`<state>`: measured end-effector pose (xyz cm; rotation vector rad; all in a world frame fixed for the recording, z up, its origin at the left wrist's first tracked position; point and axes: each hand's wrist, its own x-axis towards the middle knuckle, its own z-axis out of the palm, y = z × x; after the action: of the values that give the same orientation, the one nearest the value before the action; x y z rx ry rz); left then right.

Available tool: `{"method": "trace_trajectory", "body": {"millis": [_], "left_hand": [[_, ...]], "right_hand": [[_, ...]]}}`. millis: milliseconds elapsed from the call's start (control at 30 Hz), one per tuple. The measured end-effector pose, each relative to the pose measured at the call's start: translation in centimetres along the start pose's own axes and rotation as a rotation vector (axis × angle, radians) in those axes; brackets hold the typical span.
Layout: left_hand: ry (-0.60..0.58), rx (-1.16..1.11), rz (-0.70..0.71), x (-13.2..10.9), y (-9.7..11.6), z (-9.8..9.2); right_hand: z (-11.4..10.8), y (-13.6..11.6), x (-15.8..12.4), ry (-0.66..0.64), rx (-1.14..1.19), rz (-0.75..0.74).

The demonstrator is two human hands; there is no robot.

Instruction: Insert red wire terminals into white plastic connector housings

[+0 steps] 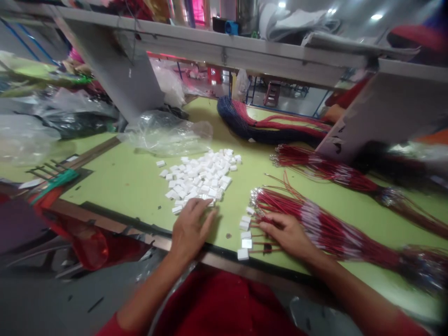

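Observation:
My left hand (192,227) lies flat on the green table (129,179), fingers stretched toward the near edge of a heap of small white plastic connectors (201,177). My right hand (287,232) rests fingers-together on the tips of a bundle of red wires (315,219). Whether those fingers pinch a wire is hidden. A short row of white connectors fitted on wires (245,233) lies just left of that hand.
More red wire bundles (325,170) and a dark blue-and-red bundle (252,123) lie farther back. A clear plastic bag (164,133) sits behind the heap. A grey shelf (224,51) hangs overhead. A green-handled tool (58,179) lies at left.

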<state>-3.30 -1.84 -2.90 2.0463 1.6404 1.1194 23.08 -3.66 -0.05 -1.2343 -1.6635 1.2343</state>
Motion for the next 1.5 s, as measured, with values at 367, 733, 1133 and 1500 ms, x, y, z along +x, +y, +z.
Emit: {"method": "trace_trajectory", "body": {"millis": [367,733,1133,1500], "left_hand": [[-0.279,-0.344,-0.120,0.5,0.6,0.0],[-0.471,-1.088,-0.556,-0.9,3.2,1.4],[-0.550,-1.167,-0.623,-1.1,3.5,1.2],[-0.542,-1.068,-0.608,-1.7,5.0,2.5]], "right_hand": [[0.2,-0.1,0.0,-0.043,0.024,0.133],[0.3,0.2,-0.5,0.046,-0.066,-0.022],[0.2,0.7,-0.5,0.031,-0.259,-0.317],[0.5,0.9,-1.0,0.041,-0.262,-0.285]]}}
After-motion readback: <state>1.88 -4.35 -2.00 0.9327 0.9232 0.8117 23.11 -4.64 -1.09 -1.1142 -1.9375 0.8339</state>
